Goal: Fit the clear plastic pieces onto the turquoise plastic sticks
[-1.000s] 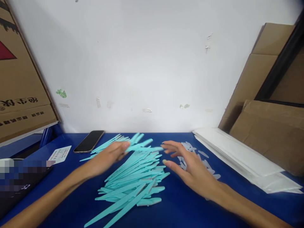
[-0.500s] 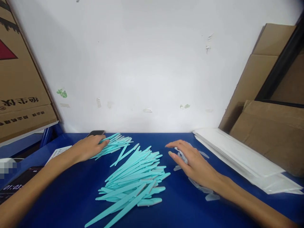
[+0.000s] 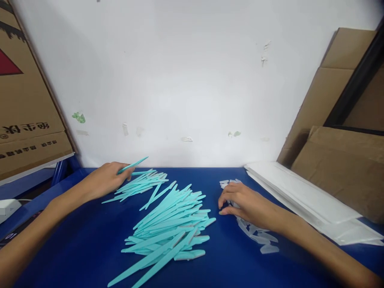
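My left hand (image 3: 109, 181) is closed on one turquoise eyebrow razor (image 3: 138, 162), whose tip points up and right toward the wall. Below it lies a smaller pile of the same razors (image 3: 139, 185). A larger pile of turquoise razors (image 3: 171, 224) fans out across the middle, partly overlapping. To the right, my right hand (image 3: 247, 206) is lowered over small translucent blade covers (image 3: 261, 239). Its fingers and thumb are curled together among them, and whatever lies between the fingertips is hidden.
A blue table (image 3: 90, 244) carries everything, with a white wall (image 3: 186, 80) behind. Stacked white sheets or bags (image 3: 300, 192) lie at the right beside brown cardboard (image 3: 342, 168). A printed carton (image 3: 30, 100) stands at the left. My left forearm partly covers a dark phone-like screen (image 3: 15, 234).
My left hand has lifted one razor from the small pile and drawn slightly left. My right hand has moved slightly right and down, its fingers curling in over the translucent covers.
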`<state>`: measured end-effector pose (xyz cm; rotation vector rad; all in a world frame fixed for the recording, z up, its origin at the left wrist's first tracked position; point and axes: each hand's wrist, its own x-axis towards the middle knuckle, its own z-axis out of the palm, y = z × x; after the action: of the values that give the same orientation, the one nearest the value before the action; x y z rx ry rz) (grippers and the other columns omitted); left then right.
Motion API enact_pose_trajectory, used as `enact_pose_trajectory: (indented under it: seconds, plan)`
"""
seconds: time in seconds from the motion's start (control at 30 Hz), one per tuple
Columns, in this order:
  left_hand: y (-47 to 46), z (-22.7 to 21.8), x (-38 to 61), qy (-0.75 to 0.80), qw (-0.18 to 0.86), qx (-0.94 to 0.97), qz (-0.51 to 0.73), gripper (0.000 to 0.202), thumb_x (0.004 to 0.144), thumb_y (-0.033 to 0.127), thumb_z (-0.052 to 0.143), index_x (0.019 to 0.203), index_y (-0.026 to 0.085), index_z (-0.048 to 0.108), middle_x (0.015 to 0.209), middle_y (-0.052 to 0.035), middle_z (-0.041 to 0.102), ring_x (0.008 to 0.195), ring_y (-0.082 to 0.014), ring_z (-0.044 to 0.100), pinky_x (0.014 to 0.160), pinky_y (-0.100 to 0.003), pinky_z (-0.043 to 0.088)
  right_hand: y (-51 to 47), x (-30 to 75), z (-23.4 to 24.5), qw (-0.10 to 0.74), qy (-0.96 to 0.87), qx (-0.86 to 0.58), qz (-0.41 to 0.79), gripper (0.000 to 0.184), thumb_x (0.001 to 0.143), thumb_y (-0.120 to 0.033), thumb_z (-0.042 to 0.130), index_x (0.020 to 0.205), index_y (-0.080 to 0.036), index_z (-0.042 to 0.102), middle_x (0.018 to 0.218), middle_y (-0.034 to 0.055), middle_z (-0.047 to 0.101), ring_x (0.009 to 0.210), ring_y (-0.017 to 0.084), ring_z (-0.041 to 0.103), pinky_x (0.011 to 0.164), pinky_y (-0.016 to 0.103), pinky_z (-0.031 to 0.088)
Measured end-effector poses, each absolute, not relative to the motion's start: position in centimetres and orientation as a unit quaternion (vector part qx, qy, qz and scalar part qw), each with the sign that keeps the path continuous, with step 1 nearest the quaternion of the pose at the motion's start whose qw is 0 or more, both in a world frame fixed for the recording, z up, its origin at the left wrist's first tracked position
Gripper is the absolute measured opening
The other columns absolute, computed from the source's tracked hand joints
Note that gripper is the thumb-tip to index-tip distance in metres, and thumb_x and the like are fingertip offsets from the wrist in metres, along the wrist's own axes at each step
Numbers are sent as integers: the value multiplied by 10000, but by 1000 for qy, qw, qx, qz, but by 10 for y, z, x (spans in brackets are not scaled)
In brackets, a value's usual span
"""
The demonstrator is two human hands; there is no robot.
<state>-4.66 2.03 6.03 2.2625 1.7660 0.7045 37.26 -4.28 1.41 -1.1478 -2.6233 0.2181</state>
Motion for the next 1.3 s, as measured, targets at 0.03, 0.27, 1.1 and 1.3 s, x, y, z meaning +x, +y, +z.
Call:
enact_pose_trajectory:
  seconds: [0.03,0.27,1.1,1.3]
  plan:
    - [20,60,-43,586,110,766,239,485,891,610,499,639,203,576,492,18,474,475,-157,425,476,-267,310,-42,372,12,138,-907,-391,77,240,981,-446,596,964,-229,699,982,29,719,934,220,641,910,393,412]
    - [1,43,4,483,259,786,286,496,932,656,432,768,201,543,614,57,378,540,-115,328,533,-220,370,-42,363,10,210,-901,-380,3,246,1066,-324,442,965,-214,637,943,38,712,890,216,625,883,408,432]
    - [-51,16,51,383,80,894,219,343,1065,409,314,884,226,540,624,36,476,549,-154,453,548,-287,286,-69,340,11,401,-837,-358,101,259,1007,-288,588,1265,-298,570,1099,17,760,982,193,744,825,306,610]
    - [-52,20,52,383,92,897,202,361,1071,394,311,857,216,541,651,31,533,518,-133,394,540,-286,253,-70,340,12,405,-827,-365,133,239,1010,-294,576,1247,-301,603,1086,20,766,988,206,745,823,319,606]
